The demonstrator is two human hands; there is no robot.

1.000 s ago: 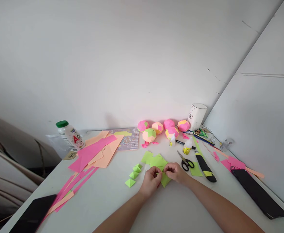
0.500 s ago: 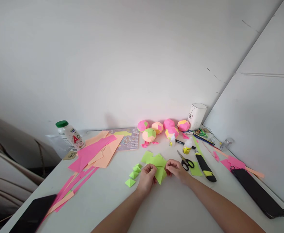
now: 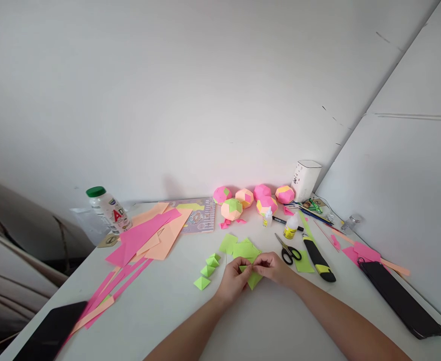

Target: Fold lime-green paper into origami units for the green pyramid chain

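Between my hands is a creased sheet of green paper (image 3: 255,283), its lower corner pointing toward me. My left hand (image 3: 236,279) pinches it from the left, and my right hand (image 3: 275,269) pinches it from the right, fingertips nearly meeting over it. Much of the sheet is hidden by the fingers. Just beyond lie loose green paper squares (image 3: 245,249), partly overlapping. Several small folded green paper pieces (image 3: 207,271) stand in a short row left of my left hand. Black-handled scissors (image 3: 290,253) lie right of my right hand.
Faceted paper balls (image 3: 232,209) sit by the wall. Glue bottles (image 3: 290,228) and a yellow-black utility knife (image 3: 319,258) lie to the right, near a black case (image 3: 401,298). Pink and peach paper (image 3: 148,235), a white bottle (image 3: 109,210) and a black tablet (image 3: 49,331) are leftward.
My right hand has moved left, bringing its fingertips up to my left hand's. The green sheet has shifted slightly toward me and to the right.
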